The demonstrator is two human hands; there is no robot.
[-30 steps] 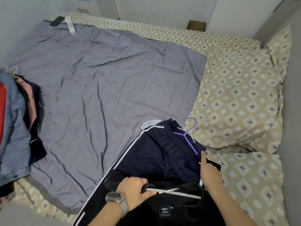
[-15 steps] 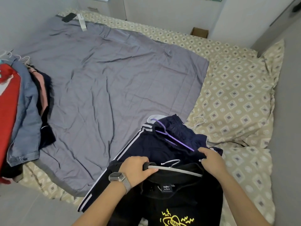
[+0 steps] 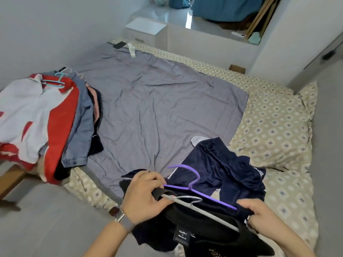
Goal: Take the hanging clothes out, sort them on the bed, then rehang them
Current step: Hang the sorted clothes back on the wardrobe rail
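Bedroom interior. Pale grey walls (image 3: 46, 25) and grey floor (image 3: 46, 219) surround a low bed (image 3: 289, 193) with a beige patterned sheet and a grey quilt (image 3: 157, 101). A white nightstand (image 3: 146, 31) stands at the far corner, beside a glossy white ledge (image 3: 167, 14).

Purple hanger (image 3: 193, 184) now w/ grey hanger (image 3: 187, 200).

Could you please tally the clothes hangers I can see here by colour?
Purple hanger: 1
Grey hanger: 1
Light blue hanger: 1
White hanger: 1
Total: 4 plainly visible; pale hooks behind the left pile are too unclear to count.
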